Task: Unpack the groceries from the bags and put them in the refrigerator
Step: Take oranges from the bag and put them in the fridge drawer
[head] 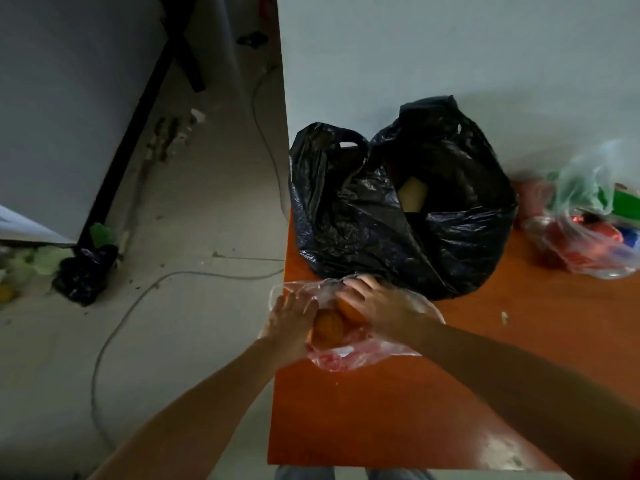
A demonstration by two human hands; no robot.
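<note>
A clear plastic bag point(360, 353) with red print lies at the left edge of the orange-brown table point(398, 410). Two oranges sit in it: one point(327, 329) near my left hand point(291, 323), the other point(349, 311) under my right hand point(377, 306). My left hand lies against the bag's left side with its fingers stretched over the plastic. My right hand covers the far orange, fingers curved over it through the bag's opening. Behind them stands a big black plastic bag point(398, 209), open at the top, with a pale yellowish item point(412, 195) showing inside.
A clear bag point(588, 230) with red, green and blue packages lies at the table's right edge against the wall. Left of the table, the floor holds a grey cable point(138, 306), a small black bag point(83, 275) and green scraps beside a white appliance point(52, 116).
</note>
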